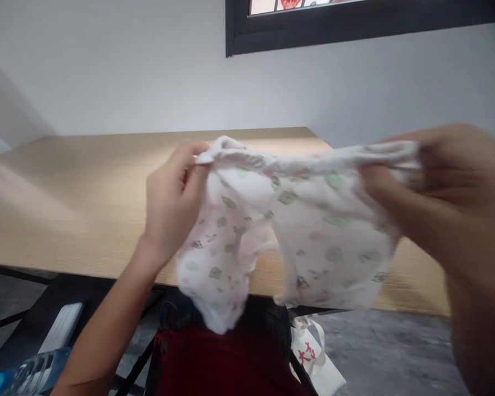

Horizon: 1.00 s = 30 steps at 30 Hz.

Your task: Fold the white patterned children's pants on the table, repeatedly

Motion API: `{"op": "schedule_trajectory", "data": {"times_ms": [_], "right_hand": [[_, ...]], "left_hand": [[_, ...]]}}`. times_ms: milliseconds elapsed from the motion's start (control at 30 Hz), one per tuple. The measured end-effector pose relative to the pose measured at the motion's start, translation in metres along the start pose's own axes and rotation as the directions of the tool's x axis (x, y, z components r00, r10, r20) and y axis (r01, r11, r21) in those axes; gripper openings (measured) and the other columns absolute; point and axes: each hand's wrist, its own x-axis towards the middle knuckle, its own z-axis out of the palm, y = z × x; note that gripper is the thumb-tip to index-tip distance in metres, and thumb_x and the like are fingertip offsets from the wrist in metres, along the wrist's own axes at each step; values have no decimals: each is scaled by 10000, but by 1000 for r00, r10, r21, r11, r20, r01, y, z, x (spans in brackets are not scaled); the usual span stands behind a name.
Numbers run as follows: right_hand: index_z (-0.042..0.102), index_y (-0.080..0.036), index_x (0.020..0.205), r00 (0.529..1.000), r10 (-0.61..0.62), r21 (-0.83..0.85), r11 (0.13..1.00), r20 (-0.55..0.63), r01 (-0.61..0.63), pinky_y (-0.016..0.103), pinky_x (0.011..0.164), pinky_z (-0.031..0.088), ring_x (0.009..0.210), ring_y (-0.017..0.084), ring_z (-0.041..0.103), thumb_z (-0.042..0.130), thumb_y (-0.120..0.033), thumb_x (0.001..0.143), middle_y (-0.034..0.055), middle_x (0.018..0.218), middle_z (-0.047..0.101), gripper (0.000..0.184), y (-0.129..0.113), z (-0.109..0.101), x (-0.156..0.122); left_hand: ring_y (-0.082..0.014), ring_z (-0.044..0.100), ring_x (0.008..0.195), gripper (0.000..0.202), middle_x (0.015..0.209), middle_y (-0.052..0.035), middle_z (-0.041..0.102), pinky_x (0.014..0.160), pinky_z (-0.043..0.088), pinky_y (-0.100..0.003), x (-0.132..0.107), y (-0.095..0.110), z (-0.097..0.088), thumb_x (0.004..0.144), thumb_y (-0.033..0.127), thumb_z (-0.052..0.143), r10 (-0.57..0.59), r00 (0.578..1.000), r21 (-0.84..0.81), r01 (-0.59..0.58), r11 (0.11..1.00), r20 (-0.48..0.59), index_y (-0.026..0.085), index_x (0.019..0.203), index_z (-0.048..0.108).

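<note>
Stretched between my two hands is a small pair of white baby pants (334,242) with green leaf and animal prints. My left hand (175,190) pinches one end of the gathered waistband between thumb and fingers. At the other end, my right hand (445,187) grips the waistband, its thumb in front and the fingers behind; it is blurred by motion. Both legs of the pants hang down, one bunched under my left hand, the other spread wider below my right. The pants are held up over the front edge of the wooden table (86,203).
A pale wall (127,71) with a dark window frame (313,33) stands behind the table. Below its front edge, a plastic bottle (33,374) and a white flat object (61,327) lie at the lower left. A white bag (313,352) with red writing sits at floor level.
</note>
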Motion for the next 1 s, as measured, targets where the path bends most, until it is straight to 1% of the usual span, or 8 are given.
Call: {"op": "schedule_trajectory", "data": {"times_ms": [67,167,400,600,733,867,933,1000], "right_hand": [[576,-236,843,993,-118,-48,992,-3,118,320,520,378,611,155,526,500,-343,802,4,705,559,138,-10,27,19],[519,-196,844,969,-115,14,993,219,114,272,493,356,513,127,454,478,-226,806,-22,588,476,64,-4,82,45],[494,-152,926,811,24,-145,987,584,75,305,540,382,605,219,512,375,-188,880,86,705,559,133,51,197,65],[514,-40,1084,839,46,-294,946,542,138,441,836,389,1042,348,463,356,-135,845,237,1110,536,302,61,224,60],[507,-43,1174,849,-197,39,978,491,205,427,977,304,1164,287,395,292,-108,858,183,1218,509,388,25,219,46],[572,-184,1103,605,-360,392,916,710,86,372,902,393,1063,229,505,242,-229,939,75,1131,596,371,-13,227,27],[569,-195,1094,477,-468,418,883,744,215,394,901,381,1079,242,494,249,-247,949,71,1183,572,355,-21,239,23],[537,-176,1138,423,-541,383,831,727,404,428,922,347,1144,263,441,269,-217,937,89,1295,486,338,-22,253,24]], "left_hand": [[-113,507,677,221,768,22,590,588,354,-213,10,-22,-8,886,290,412,-40,999,60,39,997,27,217,973,602],[-128,503,689,233,789,5,595,595,349,-228,28,-60,-3,877,301,402,-161,970,162,131,978,183,210,960,599],[-123,528,680,164,858,-51,629,628,402,-231,58,-134,68,812,152,485,-357,829,323,228,919,430,124,939,586],[-215,494,1054,333,1204,-127,517,885,385,-373,50,-134,92,860,193,459,-306,805,394,98,914,509,133,1187,466],[-242,467,1123,330,1269,-112,506,937,337,-376,31,-113,81,887,207,351,-209,731,358,-52,932,649,162,1180,496],[-242,554,1038,413,1217,-122,559,857,417,-355,-4,-89,59,931,333,240,-170,632,309,-115,944,756,170,1258,432],[-246,516,1127,447,1295,-121,505,898,416,-363,-36,-76,42,937,376,217,-144,599,287,-150,946,787,171,1288,404],[-259,379,1271,496,1389,-127,399,995,358,-401,-77,-61,21,940,411,199,-95,609,290,-231,929,788,133,1302,394]]}}
